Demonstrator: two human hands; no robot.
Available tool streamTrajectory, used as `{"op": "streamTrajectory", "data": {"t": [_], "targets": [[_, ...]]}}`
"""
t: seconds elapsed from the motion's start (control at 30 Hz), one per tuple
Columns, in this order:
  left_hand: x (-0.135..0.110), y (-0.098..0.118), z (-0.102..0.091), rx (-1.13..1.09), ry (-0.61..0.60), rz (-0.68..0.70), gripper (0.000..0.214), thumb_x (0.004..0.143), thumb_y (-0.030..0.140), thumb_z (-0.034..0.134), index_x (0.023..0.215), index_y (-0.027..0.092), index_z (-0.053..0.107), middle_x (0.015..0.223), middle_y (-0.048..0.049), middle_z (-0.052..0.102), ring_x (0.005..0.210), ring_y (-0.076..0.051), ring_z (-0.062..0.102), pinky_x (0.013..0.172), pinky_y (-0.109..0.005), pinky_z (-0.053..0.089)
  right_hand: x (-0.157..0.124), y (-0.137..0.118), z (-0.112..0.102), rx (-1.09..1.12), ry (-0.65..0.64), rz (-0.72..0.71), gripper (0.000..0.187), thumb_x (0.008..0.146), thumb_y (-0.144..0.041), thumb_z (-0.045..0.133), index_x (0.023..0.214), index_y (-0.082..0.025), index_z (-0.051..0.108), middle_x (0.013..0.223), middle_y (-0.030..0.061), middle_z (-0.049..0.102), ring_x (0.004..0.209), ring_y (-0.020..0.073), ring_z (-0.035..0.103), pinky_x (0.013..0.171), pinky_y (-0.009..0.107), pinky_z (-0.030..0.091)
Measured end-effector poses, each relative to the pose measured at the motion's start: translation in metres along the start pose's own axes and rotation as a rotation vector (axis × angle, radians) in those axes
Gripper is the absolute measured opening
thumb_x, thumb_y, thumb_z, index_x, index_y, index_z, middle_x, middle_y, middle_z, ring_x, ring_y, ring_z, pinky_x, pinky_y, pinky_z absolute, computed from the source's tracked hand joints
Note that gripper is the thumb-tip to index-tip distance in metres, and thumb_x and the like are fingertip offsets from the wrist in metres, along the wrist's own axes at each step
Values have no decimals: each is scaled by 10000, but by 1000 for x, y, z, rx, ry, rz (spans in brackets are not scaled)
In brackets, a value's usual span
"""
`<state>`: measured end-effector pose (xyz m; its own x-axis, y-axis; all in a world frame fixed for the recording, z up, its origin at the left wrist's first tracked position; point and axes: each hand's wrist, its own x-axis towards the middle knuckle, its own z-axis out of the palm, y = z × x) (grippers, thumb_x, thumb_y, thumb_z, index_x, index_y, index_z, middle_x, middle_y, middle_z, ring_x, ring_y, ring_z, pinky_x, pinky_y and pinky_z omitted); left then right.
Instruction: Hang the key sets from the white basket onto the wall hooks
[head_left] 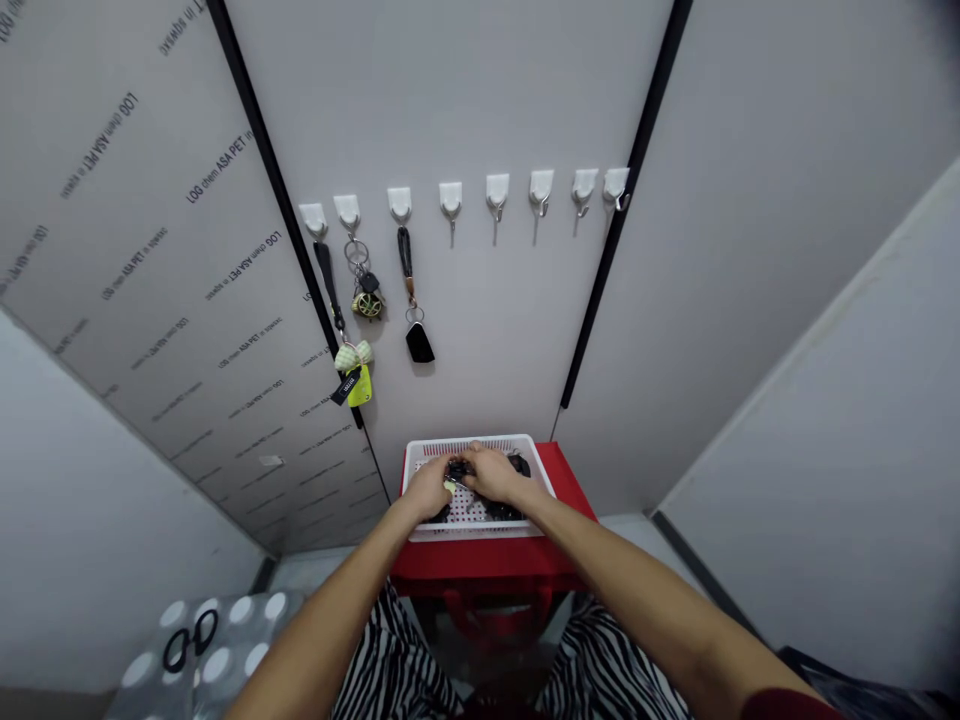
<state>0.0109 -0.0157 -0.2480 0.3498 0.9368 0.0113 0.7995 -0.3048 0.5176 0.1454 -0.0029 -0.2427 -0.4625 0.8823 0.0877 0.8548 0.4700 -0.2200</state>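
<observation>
A white perforated basket (420, 452) stands on a small red table (570, 480) against the wall. Both my hands are down inside it. My left hand (429, 490) and my right hand (493, 473) meet over a dark keychain (457, 468), fingers curled around it. More dark keychains (517, 465) lie in the basket. Above, a row of white wall hooks (451, 198) runs across the panel. The three leftmost hooks carry keychains: one with a bow and yellow tag (355, 378), one with rings and a round charm (367, 297), one with a black fob (419, 342).
Several hooks to the right (541, 187) hang bare. Grey wall panels stand on both sides, the left one printed with text. A spotted grey cushion or bag (202, 640) lies at the lower left. My zebra-striped trousers (390, 670) show below the table.
</observation>
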Motion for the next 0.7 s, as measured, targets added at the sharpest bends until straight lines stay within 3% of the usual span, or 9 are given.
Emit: {"op": "streamTrajectory", "data": {"t": [0.13, 0.3, 0.47, 0.57, 0.7], "targets": [[-2, 0, 2, 11, 35, 15, 575, 521, 111, 511, 1070, 169, 350, 1064, -54, 443, 931, -157, 419, 788, -243, 317, 1, 5, -6, 215, -9, 24, 237, 636, -192, 384, 785, -149, 563, 720, 43, 560, 642, 122, 482, 586, 212, 333], [-2, 4, -3, -44, 144, 90, 405, 604, 179, 471, 1006, 174, 414, 920, -37, 507, 817, -135, 455, 730, -246, 343, 2, 13, -14, 636, -45, 150, 181, 629, -193, 398, 701, -118, 546, 522, -11, 506, 456, 67, 420, 445, 168, 313], [-2, 6, -12, -2, 37, 201, 400, 559, 74, 446, 946, 176, 437, 833, -17, 514, 723, -107, 465, 647, -203, 354, 0, 15, -11, 1004, -128, 328, 175, 612, -116, 368, 740, -128, 487, 449, -50, 449, 376, 49, 396, 408, 163, 322], [-4, 4, -10, 133, 7, 139, 397, 543, 66, 435, 923, 179, 438, 853, -36, 524, 763, -139, 469, 631, -215, 347, 1, 16, -6, 1015, -94, 352, 179, 586, -81, 363, 709, -128, 484, 460, -46, 459, 373, 43, 391, 406, 158, 320], [-2, 2, -1, 185, 7, 20, 381, 553, 126, 455, 926, 195, 419, 811, -36, 543, 737, -165, 486, 585, -233, 339, 3, 15, -6, 799, 4, 299, 213, 565, -66, 364, 707, -121, 514, 467, -35, 464, 392, 47, 384, 406, 154, 303]]}}
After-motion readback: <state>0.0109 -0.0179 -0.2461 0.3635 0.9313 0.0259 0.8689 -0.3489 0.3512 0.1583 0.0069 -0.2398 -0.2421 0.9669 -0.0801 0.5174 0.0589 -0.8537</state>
